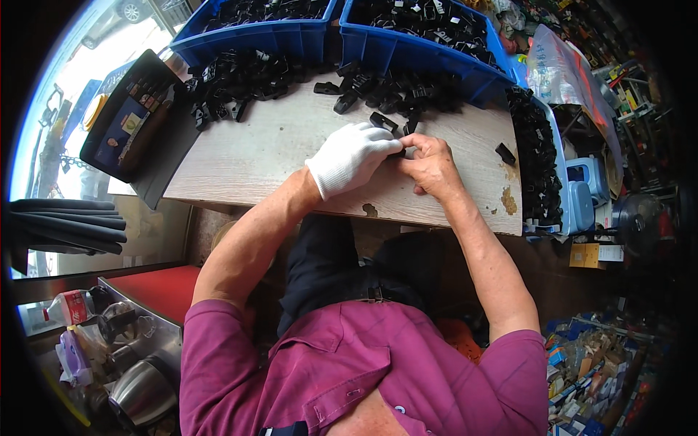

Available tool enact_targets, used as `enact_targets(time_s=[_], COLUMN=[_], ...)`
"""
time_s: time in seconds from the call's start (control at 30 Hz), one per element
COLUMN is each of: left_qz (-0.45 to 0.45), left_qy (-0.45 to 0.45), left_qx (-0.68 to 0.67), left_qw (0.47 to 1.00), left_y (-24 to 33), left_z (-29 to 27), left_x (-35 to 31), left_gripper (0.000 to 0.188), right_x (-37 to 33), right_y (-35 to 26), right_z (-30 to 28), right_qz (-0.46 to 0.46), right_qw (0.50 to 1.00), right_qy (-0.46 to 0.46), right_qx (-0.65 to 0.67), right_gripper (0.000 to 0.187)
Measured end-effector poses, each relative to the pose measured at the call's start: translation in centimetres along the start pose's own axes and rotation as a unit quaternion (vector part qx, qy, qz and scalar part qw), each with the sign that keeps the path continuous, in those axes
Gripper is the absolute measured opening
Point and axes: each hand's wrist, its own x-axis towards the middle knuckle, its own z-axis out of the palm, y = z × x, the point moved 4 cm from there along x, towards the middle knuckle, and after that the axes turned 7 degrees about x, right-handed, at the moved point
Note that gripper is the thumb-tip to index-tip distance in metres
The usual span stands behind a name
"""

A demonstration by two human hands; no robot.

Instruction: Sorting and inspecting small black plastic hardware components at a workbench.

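My left hand (354, 157), in a white knit glove, is closed around a small black plastic part (397, 153) that is mostly hidden by the fingers. My bare right hand (431, 166) meets it from the other side, thumb and forefinger pinching the same part. Both hands are above the pale wood-grain table (254, 156), close to its front edge. Just beyond the fingers lies a loose black part (383, 122). Behind it, two heaps of similar black parts, a left heap (247, 76) and a right heap (407, 89), spread along the back of the table.
Two blue bins, a left bin (254, 45) and a right bin (407, 58), hold more black parts at the back. A lone black piece (504, 153) rests near the right edge, beside another filled container (560, 167). A dark tablet-like panel (131, 120) leans at the left.
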Motion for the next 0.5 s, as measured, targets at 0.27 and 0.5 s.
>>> enact_targets(time_s=[0.27,0.5], left_qz=[0.008,-0.134], left_qy=[-0.011,0.116], left_qx=[0.108,0.045], left_qw=[0.994,0.983], left_y=[0.9,-1.2], left_z=[-0.4,-2.3], left_x=[-1.1,-1.8], left_gripper=[0.029,0.033], right_x=[-0.5,-0.7], right_y=[-0.9,0.1], right_z=[0.4,-0.3], right_qz=[-0.011,-0.030], right_qw=[1.000,0.999], right_qy=[-0.003,0.012], right_qx=[-0.018,0.013], right_gripper=[0.024,0.037])
